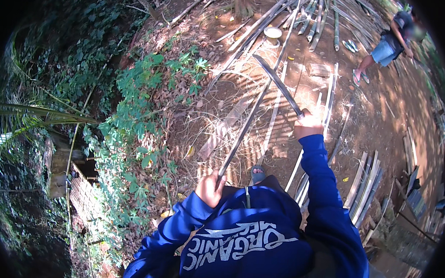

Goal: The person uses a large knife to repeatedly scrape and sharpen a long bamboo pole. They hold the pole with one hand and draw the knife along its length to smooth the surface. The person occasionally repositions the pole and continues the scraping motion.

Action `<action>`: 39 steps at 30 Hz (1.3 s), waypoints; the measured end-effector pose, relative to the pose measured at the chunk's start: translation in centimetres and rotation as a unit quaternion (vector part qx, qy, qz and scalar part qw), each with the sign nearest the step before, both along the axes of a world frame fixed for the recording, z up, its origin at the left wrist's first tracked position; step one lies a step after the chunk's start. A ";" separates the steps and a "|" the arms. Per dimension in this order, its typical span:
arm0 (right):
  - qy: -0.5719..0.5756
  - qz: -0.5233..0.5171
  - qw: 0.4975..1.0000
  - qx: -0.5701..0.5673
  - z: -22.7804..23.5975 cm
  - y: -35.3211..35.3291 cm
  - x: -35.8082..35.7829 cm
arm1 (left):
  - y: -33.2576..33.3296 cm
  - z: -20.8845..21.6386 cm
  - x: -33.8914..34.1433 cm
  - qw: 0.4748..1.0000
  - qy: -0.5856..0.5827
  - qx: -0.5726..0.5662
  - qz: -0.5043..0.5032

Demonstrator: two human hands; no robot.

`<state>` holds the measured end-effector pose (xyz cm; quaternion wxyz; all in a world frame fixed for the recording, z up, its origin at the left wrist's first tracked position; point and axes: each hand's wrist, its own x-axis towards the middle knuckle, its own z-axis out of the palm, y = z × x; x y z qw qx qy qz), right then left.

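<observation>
My left hand is closed round the near end of a long, thin bamboo pole, which slants away from me to the upper right. In my right hand is the handle of a machete. Its dark, slightly curved blade points up and to the left, and in this view it crosses over the pole. Whether blade and pole touch, I cannot tell. Pale, curly shavings lie scattered on the dirt beneath the pole.
Bamboo poles are spread at the far end, near a pale round container. Split strips lie in a pile at the right. Another person stands at the far right. Leafy plants and a bamboo structure line the left.
</observation>
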<state>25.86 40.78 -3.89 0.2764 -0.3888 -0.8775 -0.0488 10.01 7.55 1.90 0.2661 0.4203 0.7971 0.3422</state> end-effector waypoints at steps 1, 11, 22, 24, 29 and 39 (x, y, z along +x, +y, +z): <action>-0.022 0.019 0.998 -0.061 1.2 -0.6 0.0 | -0.5 -1.2 -0.3 0.999 -0.029 0.020 -0.001; -0.134 0.201 0.934 -0.263 5.5 -15.5 -3.4 | 1.5 -1.3 0.2 0.999 -0.038 0.036 -0.004; -0.137 0.062 0.984 -0.097 5.2 -1.5 -0.3 | -4.6 -0.5 2.5 1.000 -0.017 -0.003 0.000; -0.155 0.132 0.969 -0.137 6.0 -2.5 -0.5 | -4.8 0.2 2.1 0.999 0.002 -0.054 -0.007; -0.174 0.114 0.955 -0.212 8.4 -4.6 -1.0 | -6.5 -0.4 2.5 1.000 -0.007 0.004 -0.018; -0.151 0.013 0.962 -0.227 8.6 -1.5 -0.2 | -8.7 -0.7 2.2 1.000 0.011 -0.007 0.002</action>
